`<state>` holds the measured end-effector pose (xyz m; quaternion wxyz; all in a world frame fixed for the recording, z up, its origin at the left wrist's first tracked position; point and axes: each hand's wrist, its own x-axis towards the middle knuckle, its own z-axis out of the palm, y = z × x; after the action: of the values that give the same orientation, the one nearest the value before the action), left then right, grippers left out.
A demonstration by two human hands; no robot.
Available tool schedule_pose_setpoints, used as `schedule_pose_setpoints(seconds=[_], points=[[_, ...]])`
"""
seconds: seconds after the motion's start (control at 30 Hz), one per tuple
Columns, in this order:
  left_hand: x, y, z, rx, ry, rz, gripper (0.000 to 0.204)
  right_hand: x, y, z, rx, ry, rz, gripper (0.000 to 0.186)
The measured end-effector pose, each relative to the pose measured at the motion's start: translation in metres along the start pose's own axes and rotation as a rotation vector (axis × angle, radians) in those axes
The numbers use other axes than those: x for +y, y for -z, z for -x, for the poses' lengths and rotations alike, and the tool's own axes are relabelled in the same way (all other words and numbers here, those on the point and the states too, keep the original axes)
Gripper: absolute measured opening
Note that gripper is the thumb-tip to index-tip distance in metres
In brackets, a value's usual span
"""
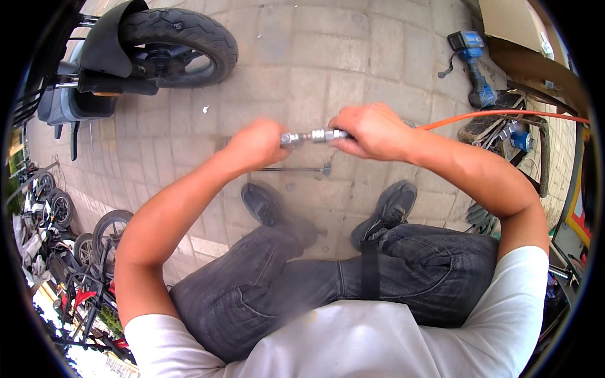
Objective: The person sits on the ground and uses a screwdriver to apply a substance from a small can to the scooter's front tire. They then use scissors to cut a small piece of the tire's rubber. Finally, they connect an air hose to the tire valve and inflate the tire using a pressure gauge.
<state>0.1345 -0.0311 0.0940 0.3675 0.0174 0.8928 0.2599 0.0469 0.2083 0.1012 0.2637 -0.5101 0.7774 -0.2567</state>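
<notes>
Two bare hands work on a metal coupling [319,135], held above the paving [302,75] and in front of the person's shoes [394,205]. The left hand [259,142], blurred, has its fingers closed on the coupling's left end; their exact placement cannot be told. The right hand [370,131] grips the other end, thumb below and fingers curled over the top. An orange hose [485,114] shows beyond the right wrist and runs toward the right edge of the visible paving. A thin rod [290,169] with a block-like end lies crosswise between hands and shoes. Near the paving's far left corner stands a wheel [220,47] with a black tyre; near its far right corner, a blue-and-black power tool [474,68] lies beside a carton [513,25]. Motorcycles [94,268] line the left edge.
</notes>
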Motion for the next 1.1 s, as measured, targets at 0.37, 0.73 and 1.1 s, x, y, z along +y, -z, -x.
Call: schedule_pose_setpoints(seconds=[0.37,0.73,1.1], points=[[0.045,0.039,0.076,0.027,0.023,-0.115,0.011,-0.072,0.023,0.016,0.177,0.225,0.082,0.025],[0.031,0.012,0.065,0.119,0.076,-0.023,0.014,-0.064,0.015,-0.003,0.058,0.072,-0.07,0.025],[-0.089,0.029,0.059,0.623,0.247,0.533,0.042,0.021,-0.023,0.011,-0.189,-0.247,-0.277,0.031]])
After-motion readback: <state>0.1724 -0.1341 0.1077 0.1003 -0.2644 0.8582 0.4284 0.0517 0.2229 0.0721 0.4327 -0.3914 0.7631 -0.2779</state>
